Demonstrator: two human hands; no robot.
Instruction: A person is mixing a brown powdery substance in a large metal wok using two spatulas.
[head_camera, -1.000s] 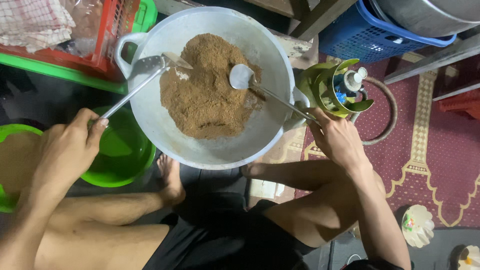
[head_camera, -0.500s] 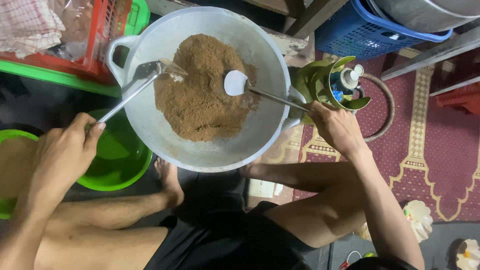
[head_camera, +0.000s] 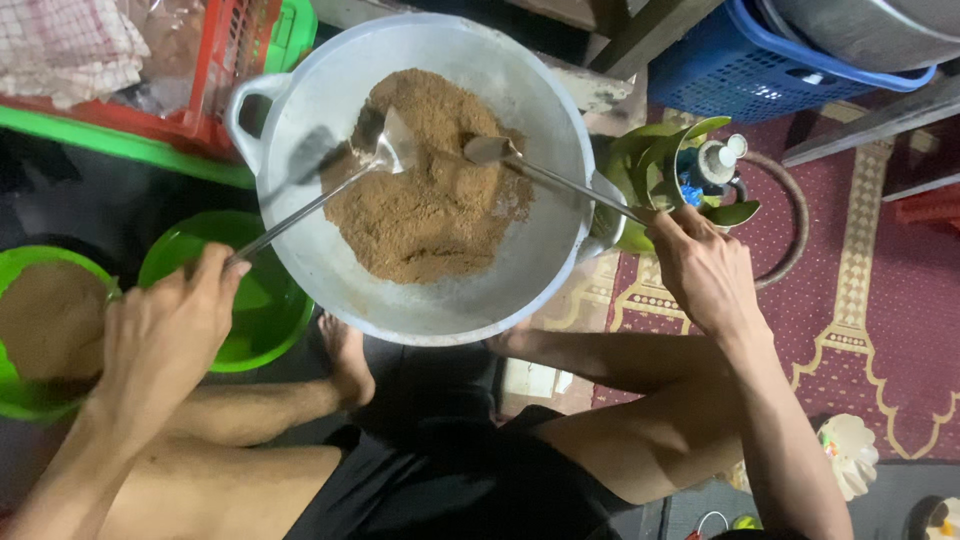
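Observation:
A wide white metal pan (head_camera: 320, 100) with two side handles holds a heap of brown crumbly powder (head_camera: 430, 190). My left hand (head_camera: 165, 330) grips the long handle of a metal spatula (head_camera: 385, 145), whose blade rests on the powder's upper left edge. My right hand (head_camera: 700, 270) holds the handle of a metal ladle (head_camera: 490, 150), its bowl lying on the top of the heap. Both tools slant inward toward the pan's middle. I sit on the floor with my bare legs under the pan.
Two green plastic bowls sit at the left: one (head_camera: 250, 310) empty, one (head_camera: 40, 330) holding brown powder. A gas stove knob with green leaves (head_camera: 690, 170) is right of the pan. A red crate (head_camera: 215, 80), a blue basket (head_camera: 740, 60) and a patterned rug (head_camera: 880, 280) surround it.
The spatula blade has moved right, from the pan's left rim onto the powder. The ladle bowl has shifted slightly toward the heap's top. The camera view has drifted.

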